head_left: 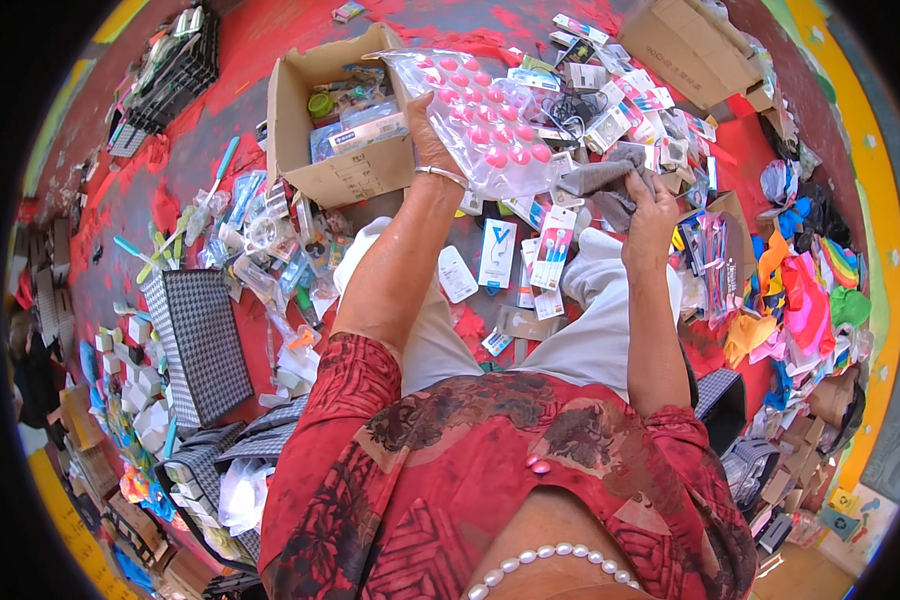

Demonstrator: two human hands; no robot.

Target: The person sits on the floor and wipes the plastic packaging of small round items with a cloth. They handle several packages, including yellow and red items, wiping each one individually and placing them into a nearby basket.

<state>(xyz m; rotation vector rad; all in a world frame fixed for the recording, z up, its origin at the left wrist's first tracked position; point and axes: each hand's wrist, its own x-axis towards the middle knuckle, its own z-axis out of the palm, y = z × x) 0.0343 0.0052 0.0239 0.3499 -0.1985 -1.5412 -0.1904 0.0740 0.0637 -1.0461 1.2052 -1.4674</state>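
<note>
- The clear plastic pack (pixel 520 108) stands up just right of the open cardboard box (pixel 355 172), its upper left part overlapping the box's right side in this view; it is see-through and creased, with rows of glossy pink rounds inside.
- The left hand (pixel 431 135), at the box's right wall, grasps the pack by its left edge; some of its fingers go behind the pack, and glare on the plastic makes the exact grip hard to tell.
- The right hand (pixel 654 208), well to the right of the box, pinches a grey cloth (pixel 618 180) between its fingers; the cloth is soft, bunched and matt, its left end by the pack's lower right corner. Whether the two touch, I cannot tell.
- The box's flaps stand open, and its front wall faces the person; small packets and a green round item (pixel 320 104) sit inside.
- Right of the box and past the pack, white packets (pixel 610 130) crowd the floor, up to a second carton (pixel 685 50) farther right.
- Nearer than the box, trousered legs (pixel 625 300) bound the space on both sides of more packets.
- Left of and beyond the box, a stretch of red and grey floor (pixel 242 62) leaves room, reaching toward a black crate (pixel 175 75).
</note>
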